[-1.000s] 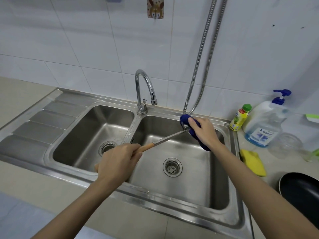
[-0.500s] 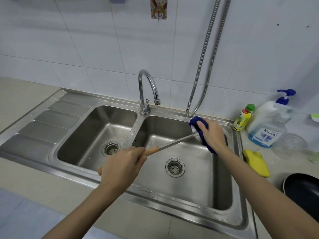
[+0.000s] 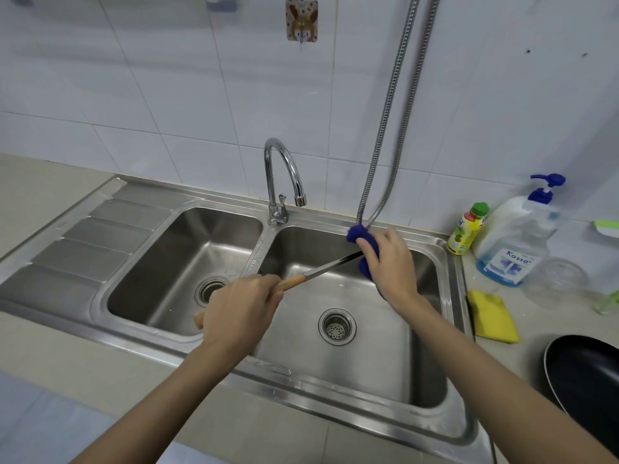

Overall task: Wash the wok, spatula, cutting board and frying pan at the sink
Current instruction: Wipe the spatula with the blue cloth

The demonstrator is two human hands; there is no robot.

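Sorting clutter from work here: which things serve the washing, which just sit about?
In use: spatula, blue cloth, sink, left hand, right hand, frying pan waiting.
Idle: yellow cloth, soap dispenser, small bottle, glass jar.

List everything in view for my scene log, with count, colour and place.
spatula: 1, steel with wooden handle, over right basin
cloth: 1, blue, wrapped on spatula's far end
sink: 1, steel, two basins
tap: 1, chrome, behind the divider
hose: 1, metal, on wall
frying pan: 1, black, counter, right edge
yellow cloth: 1, right of sink
small bottle: 1, yellow, green cap
pump bottle: 1, clear, blue pump
jar: 1, clear, by the pump bottle
wall hook: 1, on tiles
left hand: grips handle
right hand: grips cloth
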